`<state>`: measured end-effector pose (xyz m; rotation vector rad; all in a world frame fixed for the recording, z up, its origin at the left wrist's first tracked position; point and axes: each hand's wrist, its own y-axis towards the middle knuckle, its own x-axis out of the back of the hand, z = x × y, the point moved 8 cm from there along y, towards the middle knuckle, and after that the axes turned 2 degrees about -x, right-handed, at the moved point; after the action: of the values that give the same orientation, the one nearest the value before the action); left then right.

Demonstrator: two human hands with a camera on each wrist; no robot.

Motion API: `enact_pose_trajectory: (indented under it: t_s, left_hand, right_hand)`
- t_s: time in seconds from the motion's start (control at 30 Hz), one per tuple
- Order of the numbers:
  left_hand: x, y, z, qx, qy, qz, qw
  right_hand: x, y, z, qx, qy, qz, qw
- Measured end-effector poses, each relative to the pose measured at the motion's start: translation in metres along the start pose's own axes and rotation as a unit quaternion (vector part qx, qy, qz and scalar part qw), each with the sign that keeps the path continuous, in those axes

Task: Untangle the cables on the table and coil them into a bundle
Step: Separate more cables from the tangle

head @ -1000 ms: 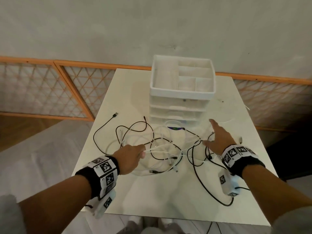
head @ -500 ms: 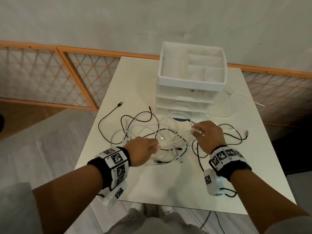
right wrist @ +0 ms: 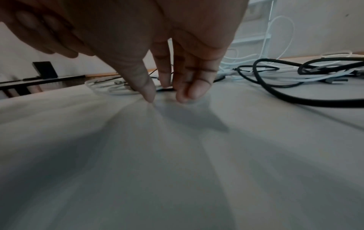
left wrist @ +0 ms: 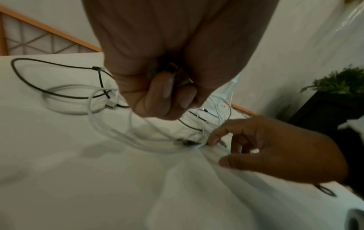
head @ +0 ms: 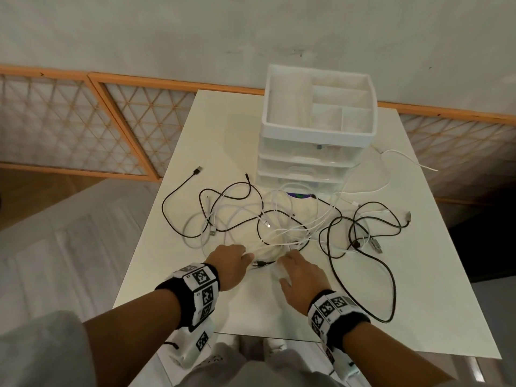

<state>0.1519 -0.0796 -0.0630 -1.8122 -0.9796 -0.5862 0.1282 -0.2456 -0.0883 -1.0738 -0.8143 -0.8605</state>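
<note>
The surface [head: 282, 311] is showing a smooth, matt white finish, the black cables [head: 363, 256] and white cables [head: 240, 216] are looking like smooth plastic-sheathed cord with shiny metal plugs, and the drawer organiser [head: 315, 135] is appearing as white and translucent glossy plastic.

White rectangular table [head: 307, 317], tangle of black and white cables [head: 279, 219] spread over its middle, white plastic drawer organiser [head: 318, 141] at the far edge, loose white cable [head: 402, 157] beside it
</note>
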Motion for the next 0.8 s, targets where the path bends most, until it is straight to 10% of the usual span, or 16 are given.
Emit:
enact_pose_trajectory:
  t_s: [0.37, 0.6, 0.8]
  left_hand:
    - [-0.039, -0.001, 0.009, 0.065, 0.067, 0.020, 0.995]
    - [0.030, 0.013, 0.030, 0.061, -0.014, -0.109, 0.992]
    - [0.016, 0.011, 0.038, 0.062, 0.001, -0.029, 0.998]
  right_hand:
    - [0.005, 0.004, 0.000, 0.007, 0.008, -0.017, 1.000]
    - [-0.001, -0.010, -0.020, 0.012, -0.091, 0.044, 0.995]
    - [0.026, -0.012, -0.042, -0.008, -0.045, 0.052, 0.998]
